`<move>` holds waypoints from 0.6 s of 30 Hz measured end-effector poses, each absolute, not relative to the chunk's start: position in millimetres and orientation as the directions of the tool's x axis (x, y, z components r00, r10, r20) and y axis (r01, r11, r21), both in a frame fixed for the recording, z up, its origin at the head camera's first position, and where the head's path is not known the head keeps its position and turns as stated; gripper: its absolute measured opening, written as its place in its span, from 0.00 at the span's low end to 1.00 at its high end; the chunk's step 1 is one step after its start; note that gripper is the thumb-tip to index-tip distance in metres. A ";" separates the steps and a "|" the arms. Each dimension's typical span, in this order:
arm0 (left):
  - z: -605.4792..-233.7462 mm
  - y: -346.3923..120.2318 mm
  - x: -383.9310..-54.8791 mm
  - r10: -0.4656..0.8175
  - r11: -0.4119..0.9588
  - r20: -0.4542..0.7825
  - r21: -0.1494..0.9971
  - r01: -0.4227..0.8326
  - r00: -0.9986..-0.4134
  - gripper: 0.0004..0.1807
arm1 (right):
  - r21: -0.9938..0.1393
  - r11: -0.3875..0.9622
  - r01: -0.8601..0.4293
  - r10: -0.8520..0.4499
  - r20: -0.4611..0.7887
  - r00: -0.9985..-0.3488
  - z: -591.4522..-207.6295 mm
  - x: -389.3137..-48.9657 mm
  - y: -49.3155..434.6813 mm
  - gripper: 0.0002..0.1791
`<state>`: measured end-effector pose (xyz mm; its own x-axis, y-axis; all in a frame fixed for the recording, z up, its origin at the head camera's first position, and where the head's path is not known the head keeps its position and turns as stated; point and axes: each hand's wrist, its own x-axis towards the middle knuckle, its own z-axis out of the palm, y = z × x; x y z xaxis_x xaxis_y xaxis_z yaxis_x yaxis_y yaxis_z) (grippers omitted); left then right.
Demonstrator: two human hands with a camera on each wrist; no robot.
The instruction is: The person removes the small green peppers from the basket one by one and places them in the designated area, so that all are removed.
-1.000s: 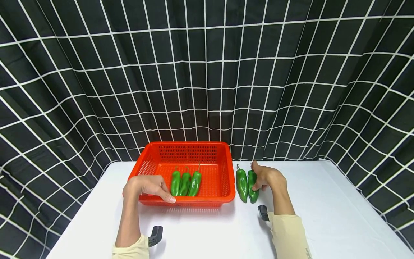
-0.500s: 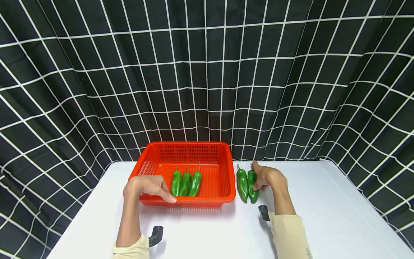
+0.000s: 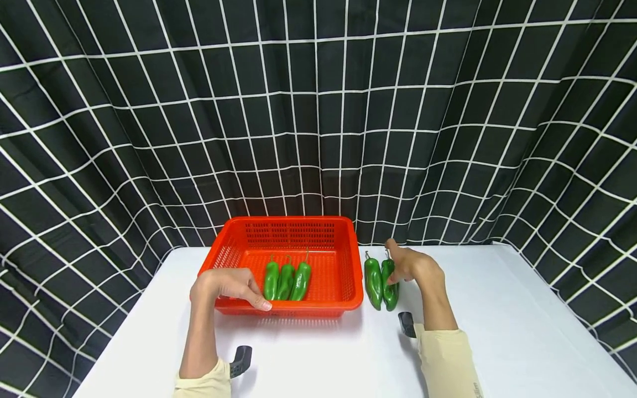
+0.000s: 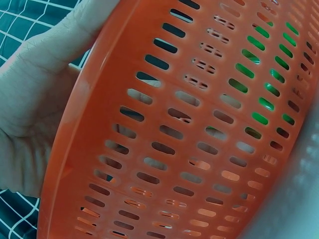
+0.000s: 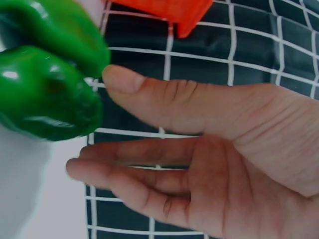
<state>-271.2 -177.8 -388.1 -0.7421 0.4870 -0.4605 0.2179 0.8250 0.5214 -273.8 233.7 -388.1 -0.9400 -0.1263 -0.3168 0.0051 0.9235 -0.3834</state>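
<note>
My left hand [image 3: 231,286] grips the near rim of a red plastic basket [image 3: 318,306], thumb outside and fingers over the edge. In the left wrist view, the slotted basket wall [image 4: 164,119] hides most of those fingers. Three green chili peppers [image 3: 286,282] lie side by side inside the basket. On the table to its right lie two more, a left pepper [image 3: 372,282] and a right pepper [image 3: 390,293]. My right hand [image 3: 413,264] is over the right pepper's upper part. The right wrist view shows this hand's thumb and fingers [image 5: 149,189] spread, with nothing between them.
The white table [image 3: 497,320] reaches back to a dark curtain [image 3: 318,110] with a white grid, which also stands along both sides. A dark wrist device [image 3: 240,362] sits at the left cuff, another wrist device [image 3: 406,324] at the right.
My right hand has let go of the right pepper and risen slightly, so more of that pepper and its stem shows. My left hand and the basket have stayed put.
</note>
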 end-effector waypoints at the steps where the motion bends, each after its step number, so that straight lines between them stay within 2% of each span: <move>1: -387.6 -177.2 -271.7 0.488 0.826 -0.461 0.519 0.221 -0.742 0.28 | -0.382 0.924 -0.013 -0.138 -0.300 -0.944 -385.9 -273.0 232.5 0.43; 7: -386.1 -175.8 -273.1 0.478 0.828 -0.461 0.521 0.208 -0.748 0.29 | -0.409 0.902 -0.136 -0.227 -0.184 -0.956 -374.7 -270.1 219.1 0.39; 10: -386.4 -175.6 -273.4 0.477 0.826 -0.459 0.525 0.204 -0.750 0.29 | -0.426 0.871 -0.246 -0.304 -0.075 -0.950 -369.7 -268.6 208.6 0.34; 14: -387.7 -176.4 -273.5 0.473 0.830 -0.461 0.520 0.204 -0.751 0.29 | -0.414 0.811 -0.413 -0.415 0.092 -0.905 -366.9 -265.8 185.6 0.28; 18: -388.8 -177.4 -273.6 0.467 0.832 -0.460 0.517 0.199 -0.755 0.30 | -0.364 0.776 -0.514 -0.469 0.212 -0.858 -370.0 -264.8 156.3 0.27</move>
